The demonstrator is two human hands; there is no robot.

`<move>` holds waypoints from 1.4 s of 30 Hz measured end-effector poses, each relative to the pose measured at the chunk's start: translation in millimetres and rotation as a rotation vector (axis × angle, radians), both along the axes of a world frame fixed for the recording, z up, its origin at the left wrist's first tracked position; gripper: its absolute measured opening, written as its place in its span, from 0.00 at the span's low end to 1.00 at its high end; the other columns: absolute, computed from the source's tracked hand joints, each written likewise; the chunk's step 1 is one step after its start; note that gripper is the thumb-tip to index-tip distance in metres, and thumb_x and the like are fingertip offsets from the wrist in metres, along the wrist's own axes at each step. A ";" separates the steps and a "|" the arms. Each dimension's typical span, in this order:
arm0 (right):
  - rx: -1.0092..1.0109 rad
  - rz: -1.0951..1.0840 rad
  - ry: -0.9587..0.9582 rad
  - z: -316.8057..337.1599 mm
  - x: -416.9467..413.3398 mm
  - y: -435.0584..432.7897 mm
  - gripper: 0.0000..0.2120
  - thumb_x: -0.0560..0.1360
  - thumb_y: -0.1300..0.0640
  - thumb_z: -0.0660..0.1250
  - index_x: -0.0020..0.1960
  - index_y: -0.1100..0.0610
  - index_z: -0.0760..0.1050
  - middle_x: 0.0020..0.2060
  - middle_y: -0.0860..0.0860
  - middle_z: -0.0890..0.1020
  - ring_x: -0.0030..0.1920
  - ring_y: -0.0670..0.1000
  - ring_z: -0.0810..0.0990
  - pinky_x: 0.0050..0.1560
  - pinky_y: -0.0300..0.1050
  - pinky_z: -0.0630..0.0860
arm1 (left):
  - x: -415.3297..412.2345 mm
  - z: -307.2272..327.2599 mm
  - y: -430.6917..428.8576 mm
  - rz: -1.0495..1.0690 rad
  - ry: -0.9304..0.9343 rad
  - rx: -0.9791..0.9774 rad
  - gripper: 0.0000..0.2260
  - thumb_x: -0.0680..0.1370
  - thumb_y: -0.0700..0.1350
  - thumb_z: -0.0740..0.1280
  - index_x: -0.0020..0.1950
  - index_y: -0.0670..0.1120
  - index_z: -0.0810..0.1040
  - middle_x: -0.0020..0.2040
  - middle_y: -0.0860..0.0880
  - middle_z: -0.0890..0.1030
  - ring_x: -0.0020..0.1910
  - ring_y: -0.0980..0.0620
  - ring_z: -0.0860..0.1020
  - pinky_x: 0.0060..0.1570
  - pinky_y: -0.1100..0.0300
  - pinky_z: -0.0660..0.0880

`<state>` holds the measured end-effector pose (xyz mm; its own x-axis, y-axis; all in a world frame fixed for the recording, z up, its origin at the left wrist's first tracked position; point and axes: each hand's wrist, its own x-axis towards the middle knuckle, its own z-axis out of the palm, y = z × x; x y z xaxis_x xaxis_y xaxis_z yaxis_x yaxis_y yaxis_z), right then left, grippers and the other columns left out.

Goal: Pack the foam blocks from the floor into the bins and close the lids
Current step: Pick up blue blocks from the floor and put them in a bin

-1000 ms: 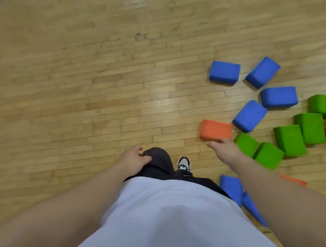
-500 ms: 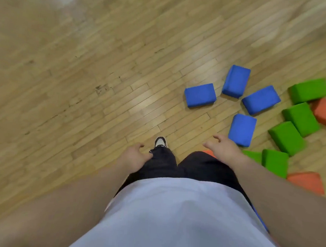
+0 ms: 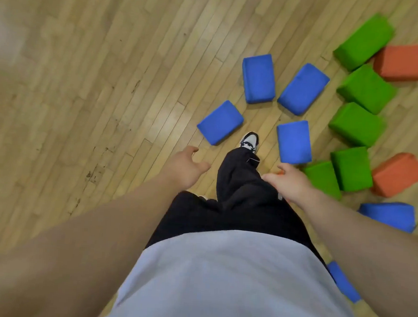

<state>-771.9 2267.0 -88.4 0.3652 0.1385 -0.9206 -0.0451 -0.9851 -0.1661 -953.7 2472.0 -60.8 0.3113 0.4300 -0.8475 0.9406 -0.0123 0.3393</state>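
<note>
Foam blocks lie scattered on the wooden floor ahead and to my right. Several blue blocks (image 3: 258, 78) form a loose group in the middle, with the nearest blue block (image 3: 293, 142) just beyond my right hand. Several green blocks (image 3: 357, 123) run in a column on the right, flanked by orange blocks (image 3: 404, 62). My left hand (image 3: 186, 168) hangs over bare floor, fingers apart, holding nothing. My right hand (image 3: 290, 181) is above my leg beside a green block (image 3: 322, 177), fingers loosely spread and empty. No bin is in view.
My foot in a black and white shoe (image 3: 249, 140) is stepping between two blue blocks. More blue blocks (image 3: 390, 215) lie low on the right, partly behind my right arm. Wooden floor (image 3: 85, 89) stretches to the left.
The view has swung and I have stepped forward, so the blocks now lie closer and more central. Both hands have come off my leg and opened slightly.
</note>
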 end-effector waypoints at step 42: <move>0.248 -0.166 -0.605 -521.2 180.8 207.2 0.49 0.71 0.41 0.76 0.82 0.44 0.51 0.78 0.56 0.58 0.78 0.58 0.58 0.77 0.52 0.59 | 216.3 -500.7 210.0 -0.296 -0.108 0.215 0.37 0.78 0.60 0.69 0.77 0.75 0.48 0.61 0.53 0.61 0.52 0.58 0.71 0.58 0.59 0.66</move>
